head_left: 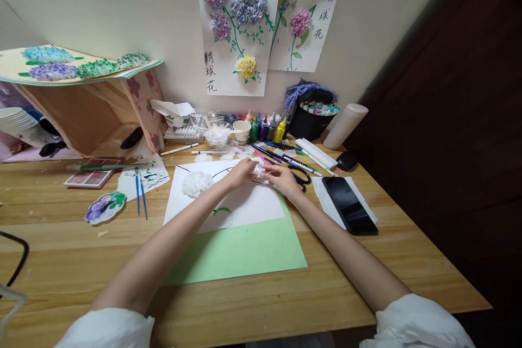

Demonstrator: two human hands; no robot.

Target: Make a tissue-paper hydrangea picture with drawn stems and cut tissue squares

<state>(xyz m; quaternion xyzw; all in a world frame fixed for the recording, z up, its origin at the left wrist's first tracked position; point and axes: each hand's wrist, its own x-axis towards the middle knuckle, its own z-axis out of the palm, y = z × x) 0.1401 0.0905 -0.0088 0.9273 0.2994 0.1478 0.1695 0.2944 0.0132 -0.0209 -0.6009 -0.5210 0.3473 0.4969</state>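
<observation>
left hand (240, 175) and right hand (282, 179) grip a small white piece (259, 172) between them over the white paper's (253, 206) far right part; uneven pull could tear it, and a low left forearm (175, 236) could flatten the white pompom (196, 184).

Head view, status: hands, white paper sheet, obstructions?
Left hand, right hand: together at crumpled white piece. Sheet: fluffy white flower on left. Possible obstruction: black-handled scissors beside right hand.

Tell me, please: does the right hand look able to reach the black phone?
Probably yes: the black phone lies uncovered to the right of the right hand, and nothing tall stands between them.
</observation>
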